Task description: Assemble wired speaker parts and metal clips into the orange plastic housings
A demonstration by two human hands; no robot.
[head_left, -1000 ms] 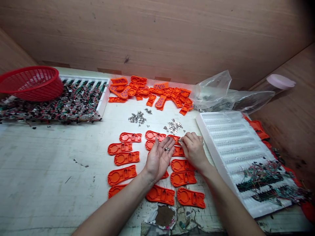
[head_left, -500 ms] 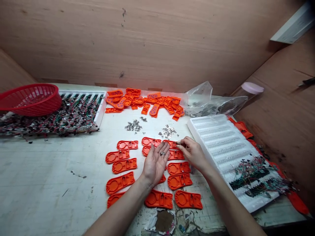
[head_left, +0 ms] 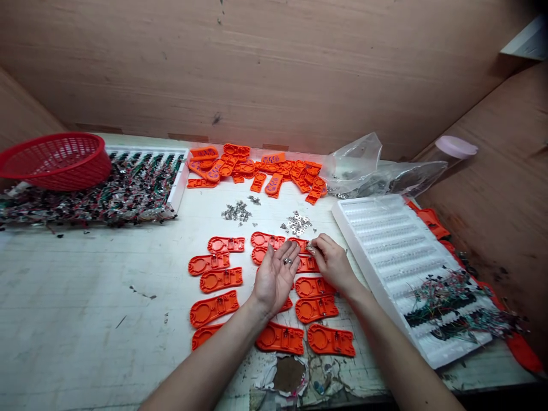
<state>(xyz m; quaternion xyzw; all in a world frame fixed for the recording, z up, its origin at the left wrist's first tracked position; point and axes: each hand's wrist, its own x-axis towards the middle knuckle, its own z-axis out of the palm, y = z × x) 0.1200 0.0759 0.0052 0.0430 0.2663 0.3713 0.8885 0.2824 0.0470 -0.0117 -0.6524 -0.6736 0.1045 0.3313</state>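
Note:
My left hand (head_left: 276, 279) is palm up with its fingers stretched out, and a few small metal pieces (head_left: 287, 261) lie on it. My right hand (head_left: 334, 262) pinches with thumb and forefinger at the right end of an orange plastic shell (head_left: 298, 244) in the far row. Whatever sits between those fingertips is too small to make out. Under and around both hands, more orange shells lie in columns, hollow side up, such as one at the front right (head_left: 331, 340) and one at the left (head_left: 214, 308). My left hand and forearm hide some of them.
Two heaps of small metal parts, left (head_left: 237, 211) and right (head_left: 298, 222), lie beyond the shells. Further back is an orange pile (head_left: 274, 171). A red basket (head_left: 55, 162) rests on wired parts at left. A white foam tray (head_left: 368, 228) and clear bags (head_left: 355, 162) occupy the right.
The whole view has shifted slightly, with the table things appearing a little higher and further right. Both hands keep nearly the same pose, the right one still pinching at the far-row shell.

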